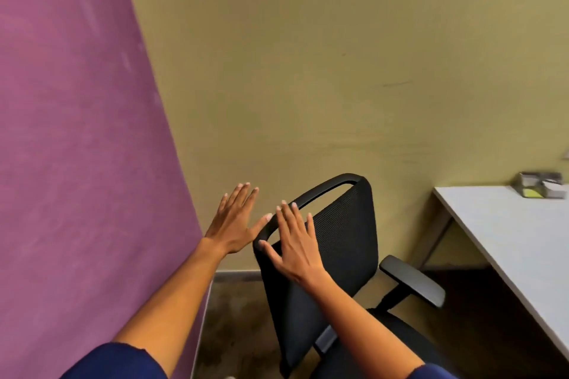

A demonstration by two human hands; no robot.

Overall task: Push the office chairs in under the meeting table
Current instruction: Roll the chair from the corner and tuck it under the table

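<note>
Landmark for this entry: the office chair (332,252), black mesh back, standing on the floor with its back turned toward me and its seat angled toward the meeting table (511,234).

Risks, as I judge them, left to right:
- Left of the chair stands a purple partition (77,148). My left hand (235,224) sits between it and the chair's top rail; a push delivered off-centre from that side could spin the chair on its swivel rather than roll it.
- The chair is not squared to the table. The right armrest (412,284) points at the table edge and looks near it. If armrest height matches the tabletop, it may catch the edge and stop the chair short. Cannot tell clearance from this view.
- Castors are hidden; a crosswise one could send the chair toward the yellow wall (308,71) behind it.

Fingers:
- Left hand: flat, fingers extended and slightly spread, gripping nothing. Thumb tip lies at the rail's left corner; contact likely, not certain.
- Right hand (297,248): also flat and splayed, palm over the upper left of the backrest, thumb at the frame's corner. Appears to rest on the mesh; not curled round anything.

Far right of the chair, a small box (540,184) sits on the tabletop, well clear.
</note>
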